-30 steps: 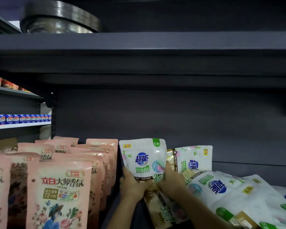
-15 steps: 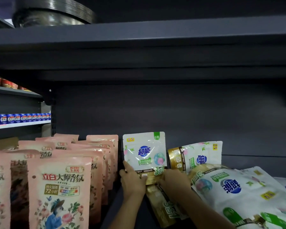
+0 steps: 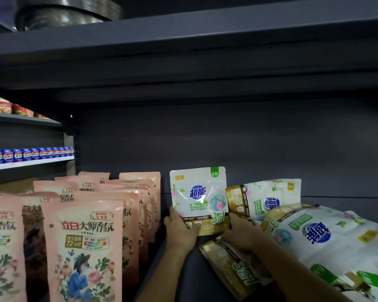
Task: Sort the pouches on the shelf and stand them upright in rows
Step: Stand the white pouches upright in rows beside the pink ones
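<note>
A white pouch (image 3: 198, 196) with a blue logo and a gold bottom band stands upright near the back of the shelf. My left hand (image 3: 179, 231) grips its lower left corner and my right hand (image 3: 240, 234) grips its lower right corner. Right of it a second white pouch (image 3: 263, 199) lies turned on its side. A heap of white pouches (image 3: 314, 238) lies flat further right. Under my right forearm rests a gold-ended pouch (image 3: 234, 269), lying flat. Pink pouches (image 3: 83, 243) stand upright in rows on the left.
The dark shelf floor (image 3: 183, 277) shows as a narrow strip between the pink rows and the white pouches. The back panel (image 3: 227, 140) is close behind. The shelf above (image 3: 183, 40) carries stacked metal pans (image 3: 70, 12). A neighbouring shelf at left holds blue cans (image 3: 31, 153).
The white pouch has gone further back on the shelf and sits more upright. Both hands slid down to its bottom corners.
</note>
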### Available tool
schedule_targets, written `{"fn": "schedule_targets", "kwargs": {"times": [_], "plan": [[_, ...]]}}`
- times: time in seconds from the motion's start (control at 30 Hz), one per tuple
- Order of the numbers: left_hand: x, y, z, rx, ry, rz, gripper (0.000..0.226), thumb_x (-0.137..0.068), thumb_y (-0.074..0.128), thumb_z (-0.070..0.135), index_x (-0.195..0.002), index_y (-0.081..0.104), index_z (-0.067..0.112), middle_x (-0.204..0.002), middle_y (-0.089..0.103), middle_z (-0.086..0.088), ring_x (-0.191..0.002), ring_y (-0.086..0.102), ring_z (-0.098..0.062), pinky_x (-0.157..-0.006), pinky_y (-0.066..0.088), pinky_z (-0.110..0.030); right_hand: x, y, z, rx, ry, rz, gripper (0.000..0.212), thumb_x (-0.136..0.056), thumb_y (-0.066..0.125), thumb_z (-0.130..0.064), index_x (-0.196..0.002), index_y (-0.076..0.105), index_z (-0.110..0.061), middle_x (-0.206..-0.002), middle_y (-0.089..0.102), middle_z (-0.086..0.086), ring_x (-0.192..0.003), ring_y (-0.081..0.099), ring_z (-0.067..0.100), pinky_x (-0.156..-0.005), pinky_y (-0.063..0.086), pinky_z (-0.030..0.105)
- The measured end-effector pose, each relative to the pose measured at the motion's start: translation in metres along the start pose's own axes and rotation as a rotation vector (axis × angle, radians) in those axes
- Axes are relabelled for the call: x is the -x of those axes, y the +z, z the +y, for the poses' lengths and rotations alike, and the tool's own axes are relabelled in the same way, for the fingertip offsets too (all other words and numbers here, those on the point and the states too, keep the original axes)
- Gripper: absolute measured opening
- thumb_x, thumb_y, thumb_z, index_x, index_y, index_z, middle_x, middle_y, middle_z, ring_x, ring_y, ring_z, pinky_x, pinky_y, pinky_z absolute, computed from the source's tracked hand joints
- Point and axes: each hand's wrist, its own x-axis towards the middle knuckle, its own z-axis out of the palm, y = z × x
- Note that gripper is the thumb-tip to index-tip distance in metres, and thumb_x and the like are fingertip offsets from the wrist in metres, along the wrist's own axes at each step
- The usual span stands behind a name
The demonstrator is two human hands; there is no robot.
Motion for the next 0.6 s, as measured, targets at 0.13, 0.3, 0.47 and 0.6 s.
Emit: {"fn": "schedule_targets", "kwargs": {"times": [0.13, 0.3, 0.47, 0.6], "plan": [[-0.002, 0.0, -0.002, -0.021, -0.024, -0.013, 0.057, -0.078, 0.071, 0.015, -0.123, 0.038, 0.005, -0.124, 0.039, -0.016, -0.103, 0.045, -0.023, -0.092, 0.036, -0.023, -0.001, -0.009, 0.001, -0.201, 0.006, -0.11, 0.045, -0.083, 0.06, -0.018, -0.126, 0.051, -0.011, -0.127, 0.058, 0.006, -0.119, 0.052, 0.024, -0.107, 0.037, 0.044], [-0.004, -0.001, -0.005, -0.046, -0.05, 0.004, 0.065, -0.076, 0.071, 0.016, -0.13, 0.036, 0.006, -0.127, 0.042, -0.015, -0.119, 0.044, -0.026, -0.101, 0.036, -0.029, -0.007, -0.003, 0.006, -0.138, 0.007, -0.122, 0.043, -0.069, 0.053, -0.029, -0.109, 0.062, -0.019, -0.116, 0.064, 0.004, -0.116, 0.055, 0.028, -0.107, 0.033, 0.051], [-0.009, 0.002, -0.012, -0.053, -0.066, 0.038, 0.065, -0.071, 0.072, 0.014, -0.127, 0.041, 0.005, -0.126, 0.051, -0.013, -0.114, 0.053, -0.028, -0.1, 0.045, -0.04, -0.008, 0.001, 0.004, 0.2, -0.013, -0.126, 0.038, -0.094, 0.032, -0.025, -0.124, 0.053, -0.018, -0.138, 0.05, 0.008, -0.132, 0.039, 0.03, -0.111, 0.019, 0.052], [-0.006, 0.005, -0.01, -0.097, -0.06, 0.036, 0.079, -0.074, 0.073, 0.015, -0.14, 0.029, 0.007, -0.135, 0.038, -0.014, -0.124, 0.043, -0.029, -0.106, 0.039, -0.036, -0.007, 0.004, 0.003, 0.434, -0.032, -0.184, 0.04, -0.097, 0.027, -0.025, -0.131, 0.045, -0.015, -0.143, 0.041, 0.014, -0.135, 0.032, 0.033, -0.111, 0.017, 0.058]]}}
